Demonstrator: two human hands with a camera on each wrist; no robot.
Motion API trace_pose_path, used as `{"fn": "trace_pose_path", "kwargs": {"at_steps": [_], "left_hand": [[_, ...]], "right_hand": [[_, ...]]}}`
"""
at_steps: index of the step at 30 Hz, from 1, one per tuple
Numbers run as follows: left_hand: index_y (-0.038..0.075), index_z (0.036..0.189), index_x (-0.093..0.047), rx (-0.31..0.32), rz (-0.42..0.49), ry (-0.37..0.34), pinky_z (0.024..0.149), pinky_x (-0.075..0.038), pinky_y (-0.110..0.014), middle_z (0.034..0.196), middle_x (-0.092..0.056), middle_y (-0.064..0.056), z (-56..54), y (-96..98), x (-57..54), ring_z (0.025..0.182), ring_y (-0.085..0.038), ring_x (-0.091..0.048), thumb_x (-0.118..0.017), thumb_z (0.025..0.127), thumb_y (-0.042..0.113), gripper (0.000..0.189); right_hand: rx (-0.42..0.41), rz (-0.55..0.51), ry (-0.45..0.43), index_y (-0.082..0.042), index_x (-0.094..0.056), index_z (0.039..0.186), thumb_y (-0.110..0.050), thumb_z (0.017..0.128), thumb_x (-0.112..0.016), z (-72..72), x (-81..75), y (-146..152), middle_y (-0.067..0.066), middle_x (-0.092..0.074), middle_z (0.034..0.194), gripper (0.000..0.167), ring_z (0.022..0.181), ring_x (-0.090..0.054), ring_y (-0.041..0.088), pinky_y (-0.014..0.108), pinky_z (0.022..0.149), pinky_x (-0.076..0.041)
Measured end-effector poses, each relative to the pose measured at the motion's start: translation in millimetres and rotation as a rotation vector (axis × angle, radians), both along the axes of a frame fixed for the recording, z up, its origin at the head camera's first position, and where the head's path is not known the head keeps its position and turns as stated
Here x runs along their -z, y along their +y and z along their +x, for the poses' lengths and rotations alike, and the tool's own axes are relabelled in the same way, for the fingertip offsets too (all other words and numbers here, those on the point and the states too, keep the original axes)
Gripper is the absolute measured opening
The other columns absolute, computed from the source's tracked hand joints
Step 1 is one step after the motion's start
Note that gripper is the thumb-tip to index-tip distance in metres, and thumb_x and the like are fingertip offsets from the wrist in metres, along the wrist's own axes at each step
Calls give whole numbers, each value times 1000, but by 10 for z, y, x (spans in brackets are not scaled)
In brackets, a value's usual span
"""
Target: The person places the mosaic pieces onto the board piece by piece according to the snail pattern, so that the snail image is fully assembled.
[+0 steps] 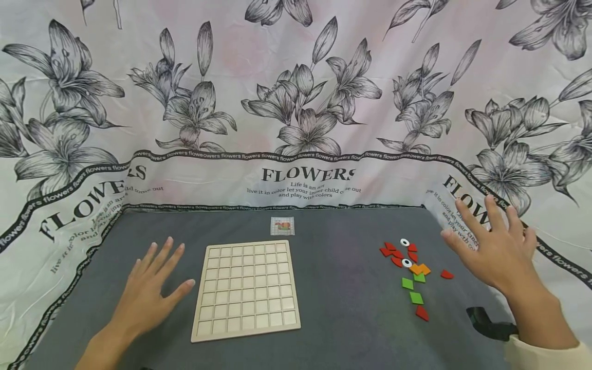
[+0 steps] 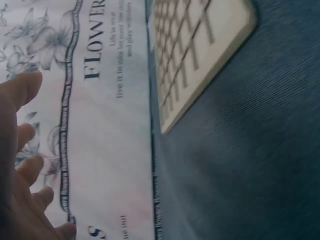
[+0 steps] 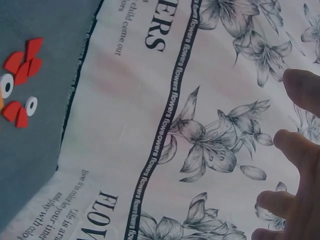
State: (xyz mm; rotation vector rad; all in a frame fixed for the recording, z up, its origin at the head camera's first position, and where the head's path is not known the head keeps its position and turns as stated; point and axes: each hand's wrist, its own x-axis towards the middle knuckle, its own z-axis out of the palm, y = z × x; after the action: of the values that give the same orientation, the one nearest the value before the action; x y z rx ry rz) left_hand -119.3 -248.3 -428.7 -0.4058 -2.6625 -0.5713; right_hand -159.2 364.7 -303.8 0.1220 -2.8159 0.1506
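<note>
A pale wooden grid board (image 1: 247, 289), divided into square cells with nothing in them, lies left of centre on the dark grey surface. Just left of it is my left hand (image 1: 147, 295), fingers spread and holding nothing. My right hand (image 1: 501, 246) is raised at the right with its fingers apart, also holding nothing. Between board and right hand, nearer the hand, lies a loose cluster of small flat pieces: red pieces (image 1: 422, 313), green squares (image 1: 416, 298), orange pieces (image 1: 424, 269) and two white rings (image 1: 404, 242) with dark centres. In the right wrist view, red pieces (image 3: 33, 48) show at the left edge.
A small picture card (image 1: 282, 226) with a coloured pattern lies behind the board. A flower-printed curtain (image 1: 305, 103) closes off the back and both sides of the grey table (image 1: 342, 308). By the right forearm a black curved object (image 1: 490, 325) is visible.
</note>
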Motion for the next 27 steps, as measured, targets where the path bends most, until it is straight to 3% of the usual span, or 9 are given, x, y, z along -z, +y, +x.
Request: {"fn": "trace_pose_path", "kwargs": {"at_steps": [4,11,16,22,27], "left_hand": [[20,153,-33,60,55,14,106,-7,-68,158,-20,-8,-7,64,160,144,-36,-9,-68,91,37,73],[21,147,-45,113,102,27,102,-16,-71,154,-32,-11,-12,140,329,142,-37,-18,-74,86,30,68],[19,142,-52,119,121,-17,97,-22,-71,152,-35,-8,-16,177,446,140,-37,-23,-73,87,31,61],[17,139,-57,161,137,-65,93,-23,-72,149,-41,-10,-52,224,547,135,-43,-29,-73,87,31,55],[15,135,-60,193,160,-99,89,-23,-73,145,-45,-12,-19,182,658,132,-47,-31,-75,86,28,53]], "right_hand": [[-11,-33,14,-30,-11,157,-54,96,-49,28,88,10,22,5,158,76,137,11,54,78,93,9],[-29,-68,27,-29,-13,157,-52,96,-51,52,224,46,24,1,158,75,138,10,53,78,94,7],[-42,-98,34,-29,-15,157,-49,96,-53,73,346,81,23,-2,158,74,138,9,52,80,92,3],[-53,-149,51,-28,-18,156,-46,96,-55,134,537,144,22,-4,158,73,138,6,54,79,93,7],[-93,-192,89,-26,-23,156,-44,96,-57,87,711,136,22,-11,157,71,138,-1,54,79,94,5]]}}
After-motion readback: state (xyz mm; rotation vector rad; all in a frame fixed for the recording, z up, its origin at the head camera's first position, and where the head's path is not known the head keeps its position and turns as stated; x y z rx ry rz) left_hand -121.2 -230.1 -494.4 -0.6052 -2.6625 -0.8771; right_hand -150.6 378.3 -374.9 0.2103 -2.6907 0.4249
